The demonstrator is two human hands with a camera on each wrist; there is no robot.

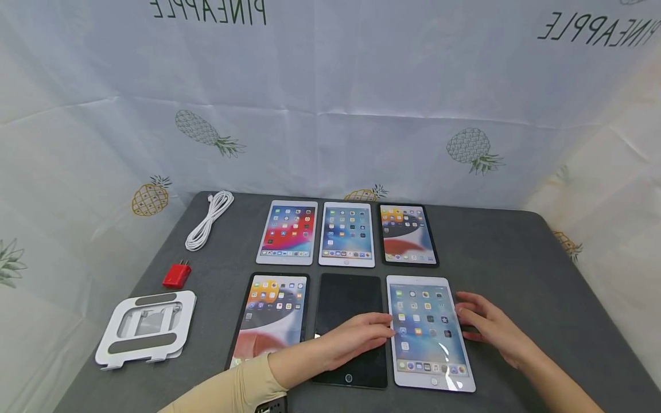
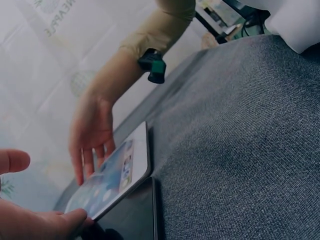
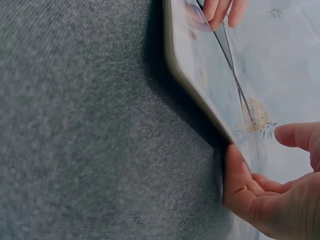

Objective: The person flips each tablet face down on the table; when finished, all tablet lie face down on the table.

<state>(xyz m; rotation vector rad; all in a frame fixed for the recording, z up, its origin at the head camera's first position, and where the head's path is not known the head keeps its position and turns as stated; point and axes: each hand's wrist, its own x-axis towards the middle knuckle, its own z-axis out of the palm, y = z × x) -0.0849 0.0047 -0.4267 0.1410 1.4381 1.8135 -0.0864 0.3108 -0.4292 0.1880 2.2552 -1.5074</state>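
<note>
The white tablet [image 1: 426,330], just right of the dark tablet [image 1: 348,295], could slip or bump that neighbour if the hands press unevenly. The left hand [image 1: 356,341] reaches over the dark tablet, fingers loosely extended against the white tablet's nearer edge; the right hand [image 1: 490,330], thumb apart, touches the edge farther from the dark tablet, pinching nothing.

Mirrored "PINEAPPLE" [image 1: 209,11] on backdrop cloth [image 1: 335,69]
</note>
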